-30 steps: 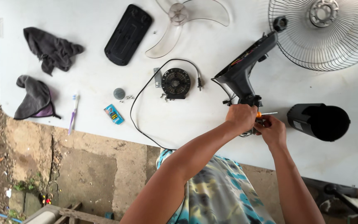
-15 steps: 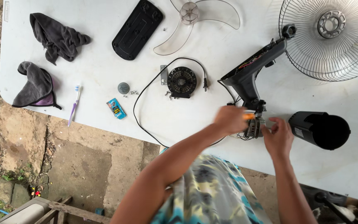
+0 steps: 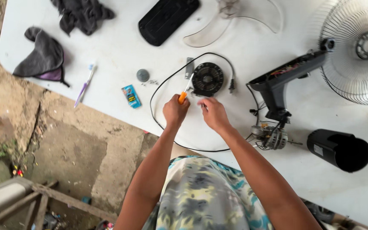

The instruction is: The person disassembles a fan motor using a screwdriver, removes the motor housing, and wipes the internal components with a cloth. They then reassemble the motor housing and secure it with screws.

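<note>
My left hand [image 3: 174, 111] grips an orange-handled screwdriver [image 3: 184, 94] whose tip points up towards a round black fan part [image 3: 208, 79] with a black cord looping around it. My right hand [image 3: 213, 112] hovers just below that part, fingers pinched together; whether it holds something small is too hard to tell. To the right lie the black fan stand [image 3: 277, 85] with its open neck and a small bare motor [image 3: 272, 136] hanging by wires.
On the white table [image 3: 107, 51] lie a black cylindrical housing [image 3: 339, 149], a wire fan grille [image 3: 358, 51], a clear fan blade [image 3: 235, 21], a black base cover [image 3: 167, 19], two grey cloths [image 3: 43, 57], a toothbrush [image 3: 84, 85], a blue packet [image 3: 130, 96] and a grey cap [image 3: 142, 75].
Both hands left the motor by the fan stand and moved left to the round black part. The left hand still carries the screwdriver.
</note>
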